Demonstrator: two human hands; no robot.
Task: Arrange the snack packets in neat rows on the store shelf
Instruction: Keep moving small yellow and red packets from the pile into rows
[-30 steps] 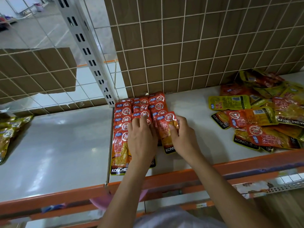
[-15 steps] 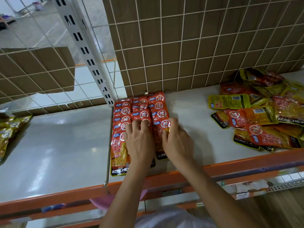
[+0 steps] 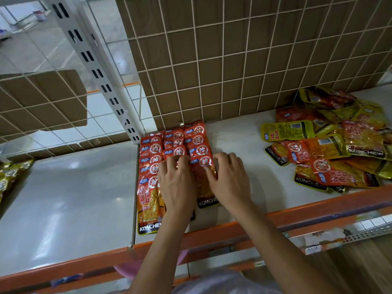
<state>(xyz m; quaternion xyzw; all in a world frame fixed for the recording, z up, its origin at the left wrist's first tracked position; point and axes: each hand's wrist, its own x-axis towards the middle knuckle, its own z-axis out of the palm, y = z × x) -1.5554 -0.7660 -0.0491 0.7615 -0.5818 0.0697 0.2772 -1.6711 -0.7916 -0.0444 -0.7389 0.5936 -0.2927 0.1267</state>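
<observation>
Three overlapping rows of red snack packets (image 3: pixel 176 145) lie at the back left corner of the right-hand shelf (image 3: pixel 244 145), against the wire grid (image 3: pixel 233 60); the front packet (image 3: pixel 204 183) of the right row, which a second ago sat skewed with its black end swung out to the right, now lies straight and in line with its row. The left hand (image 3: pixel 177 183) rests spread on the middle row as before, fingertips pressing down; the right hand (image 3: pixel 230 181) has followed the packet to the left, thumb flat on its face, lightly bent fingers against its right edge, pressing rather than gripping. The loose pile (image 3: pixel 339 145) of red and yellow packets near the right end of the shelf is unchanged, well apart from the rows; the orange rail (image 3: pixel 297 211) runs along the front.
</observation>
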